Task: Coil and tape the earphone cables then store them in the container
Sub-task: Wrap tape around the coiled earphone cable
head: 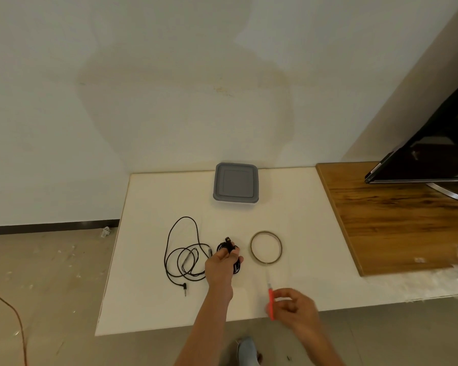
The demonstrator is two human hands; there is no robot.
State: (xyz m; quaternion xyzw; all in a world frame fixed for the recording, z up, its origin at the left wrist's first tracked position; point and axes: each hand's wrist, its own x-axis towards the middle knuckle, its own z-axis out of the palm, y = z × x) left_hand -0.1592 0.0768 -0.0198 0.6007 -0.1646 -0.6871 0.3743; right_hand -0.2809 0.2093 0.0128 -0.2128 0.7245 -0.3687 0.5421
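The left hand reaches out over the white surface. Its fingers are curled tight around a small coiled cable, a black bundle that rests on the surface under the hand. One end of the bundle sticks up past the fingers.

Just to the left lies a loose cable, black and thin, spread out in big messy loops. Its plug points toward the near edge.

To the right of the bundle, near it but not touching, a tape roll lies flat like a ring.

The right hand is close to the near edge. Its fingers are closed around a red tool. The tool is blurry, but it may be a pair of scissors. A faint thin line runs from the tape roll down to the tool, too pale to name.

The container sits at the back of the surface by the wall. It is gray and square, and its lid is on.

On the right a wooden board lies beside the white surface, with a dark screen standing on it. An orange cord lies on the floor at the left.
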